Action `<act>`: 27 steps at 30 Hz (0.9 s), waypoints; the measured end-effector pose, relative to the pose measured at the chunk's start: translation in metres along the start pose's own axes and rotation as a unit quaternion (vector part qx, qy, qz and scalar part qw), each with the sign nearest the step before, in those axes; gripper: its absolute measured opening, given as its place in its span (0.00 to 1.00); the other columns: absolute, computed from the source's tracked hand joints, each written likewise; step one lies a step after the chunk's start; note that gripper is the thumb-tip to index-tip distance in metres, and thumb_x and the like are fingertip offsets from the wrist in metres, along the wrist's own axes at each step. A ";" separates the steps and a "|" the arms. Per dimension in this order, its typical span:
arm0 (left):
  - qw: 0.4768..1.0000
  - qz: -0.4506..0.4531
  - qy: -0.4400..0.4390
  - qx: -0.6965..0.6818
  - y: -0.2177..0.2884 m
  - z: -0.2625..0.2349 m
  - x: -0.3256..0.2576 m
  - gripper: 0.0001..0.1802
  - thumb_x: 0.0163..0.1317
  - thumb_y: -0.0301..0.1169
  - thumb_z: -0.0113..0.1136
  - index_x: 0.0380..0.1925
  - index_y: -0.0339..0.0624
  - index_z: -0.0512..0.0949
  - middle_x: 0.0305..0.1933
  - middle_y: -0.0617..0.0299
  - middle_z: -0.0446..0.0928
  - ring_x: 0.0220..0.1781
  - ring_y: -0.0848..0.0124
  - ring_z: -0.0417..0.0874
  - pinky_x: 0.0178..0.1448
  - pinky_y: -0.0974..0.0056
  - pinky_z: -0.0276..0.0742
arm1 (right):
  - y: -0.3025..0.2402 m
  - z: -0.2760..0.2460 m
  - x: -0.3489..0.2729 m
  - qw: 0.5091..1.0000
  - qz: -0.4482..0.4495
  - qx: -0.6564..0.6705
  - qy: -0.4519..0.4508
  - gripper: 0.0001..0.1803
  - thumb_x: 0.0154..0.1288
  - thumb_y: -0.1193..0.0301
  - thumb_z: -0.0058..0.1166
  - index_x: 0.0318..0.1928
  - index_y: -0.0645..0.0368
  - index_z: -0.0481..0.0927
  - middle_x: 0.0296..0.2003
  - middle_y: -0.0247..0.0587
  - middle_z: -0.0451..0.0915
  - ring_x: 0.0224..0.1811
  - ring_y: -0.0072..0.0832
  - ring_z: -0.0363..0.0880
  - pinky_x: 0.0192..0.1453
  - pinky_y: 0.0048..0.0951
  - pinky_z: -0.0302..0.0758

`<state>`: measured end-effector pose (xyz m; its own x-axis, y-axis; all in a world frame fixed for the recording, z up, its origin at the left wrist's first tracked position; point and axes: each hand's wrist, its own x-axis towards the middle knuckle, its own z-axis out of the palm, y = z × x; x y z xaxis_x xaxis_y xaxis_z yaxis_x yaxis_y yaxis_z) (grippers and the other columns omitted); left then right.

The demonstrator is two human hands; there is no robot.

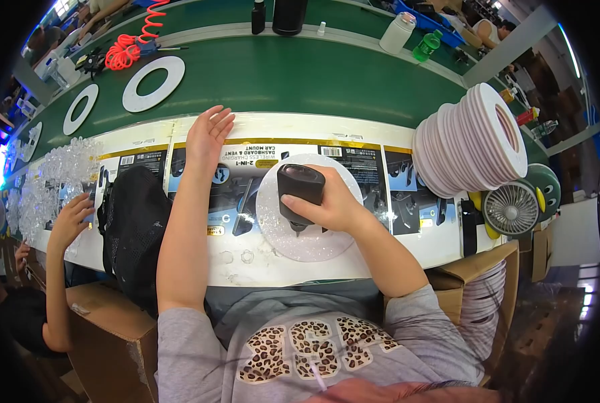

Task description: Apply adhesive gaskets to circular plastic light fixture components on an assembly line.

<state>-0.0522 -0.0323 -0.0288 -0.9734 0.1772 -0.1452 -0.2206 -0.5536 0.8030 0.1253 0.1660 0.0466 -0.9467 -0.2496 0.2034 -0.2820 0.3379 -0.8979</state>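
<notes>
Nearest the body, cardboard boxes (pixel 108 336) stand under the white bench edge (pixel 259 269), one at each side of the person's lap. On the bench, the right hand (pixel 327 205) is wrapped tight around a black handheld tool (pixel 298 191), its tip pointing down onto a clear glittery disc (pixel 310 208) that lies flat on printed packaging sheets (pixel 239 181) covering the worktop. Two small clear rings (pixel 237 256) lie just beside the disc's near-left edge. A black mesh bag (pixel 133 225) sits left of the left forearm, partly hiding the sheets there. Further left, another person's hand (pixel 71 218) reaches up to a heap of clear crystal pieces (pixel 48 181).

The left hand (pixel 208 134) lies further out, fingers open and lightly spread, palm down at the far edge of the sheets, gripping nothing. To the right, a leaning stack of white and pink rings (pixel 474 138) stands near a small desk fan (pixel 511 209), blocking the bench's right end.

Beyond runs a green belt (pixel 300 77) carrying white flat rings (pixel 153 84), an orange coiled hose (pixel 132 43), dark bottles (pixel 288 15) and a white jar (pixel 397 32).
</notes>
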 end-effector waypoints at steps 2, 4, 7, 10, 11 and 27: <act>1.000 0.001 -0.001 0.001 0.000 0.002 -0.001 0.21 0.70 0.37 0.42 0.52 0.29 0.69 0.53 0.42 0.73 0.56 0.56 0.76 0.62 0.58 0.72 | 0.000 -0.001 -0.001 1.000 0.002 0.005 0.007 0.15 0.55 0.65 0.59 0.37 0.65 0.76 0.28 0.39 0.77 0.28 0.26 0.73 0.34 0.26 0.71; 1.000 -0.001 0.003 0.001 0.000 0.002 -0.002 0.21 0.70 0.37 0.43 0.52 0.29 0.69 0.53 0.42 0.73 0.55 0.57 0.77 0.62 0.58 0.72 | 0.001 -0.003 -0.001 1.000 0.014 0.013 0.001 0.15 0.54 0.67 0.60 0.38 0.65 0.76 0.29 0.38 0.78 0.30 0.25 0.74 0.36 0.25 0.72; 1.000 0.003 0.000 0.004 0.001 0.001 -0.001 0.21 0.70 0.37 0.42 0.52 0.29 0.69 0.53 0.42 0.73 0.55 0.57 0.77 0.62 0.58 0.72 | 0.005 -0.002 0.000 0.998 0.016 0.059 -0.001 0.15 0.53 0.69 0.60 0.39 0.64 0.76 0.32 0.37 0.78 0.33 0.24 0.75 0.39 0.26 0.73; 1.000 -0.001 -0.004 0.002 0.000 0.001 -0.003 0.20 0.71 0.36 0.42 0.52 0.29 0.69 0.53 0.43 0.73 0.56 0.57 0.76 0.62 0.58 0.72 | 0.007 0.000 0.000 0.993 -0.002 0.115 -0.022 0.15 0.53 0.69 0.60 0.40 0.63 0.76 0.33 0.38 0.79 0.35 0.24 0.76 0.41 0.26 0.73; 1.000 -0.001 -0.004 0.001 0.000 0.000 -0.003 0.20 0.71 0.36 0.42 0.52 0.29 0.69 0.53 0.43 0.73 0.56 0.57 0.76 0.62 0.58 0.72 | 0.007 0.000 -0.001 0.991 0.006 0.132 -0.033 0.14 0.54 0.70 0.59 0.40 0.63 0.76 0.34 0.37 0.79 0.36 0.24 0.77 0.42 0.27 0.74; 1.000 -0.012 0.000 -0.003 0.001 0.003 -0.002 0.20 0.70 0.35 0.43 0.53 0.28 0.68 0.57 0.42 0.71 0.59 0.56 0.74 0.65 0.58 0.70 | -0.008 0.012 -0.004 0.970 0.062 0.219 -0.085 0.13 0.53 0.75 0.58 0.41 0.63 0.76 0.37 0.40 0.80 0.43 0.25 0.78 0.51 0.28 0.72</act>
<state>-0.0507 -0.0308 -0.0257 -0.9681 0.1895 -0.1641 -0.2434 -0.5542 0.7960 0.1330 0.1533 0.0488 -0.9193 -0.3906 0.0486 -0.0385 -0.0337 -0.9987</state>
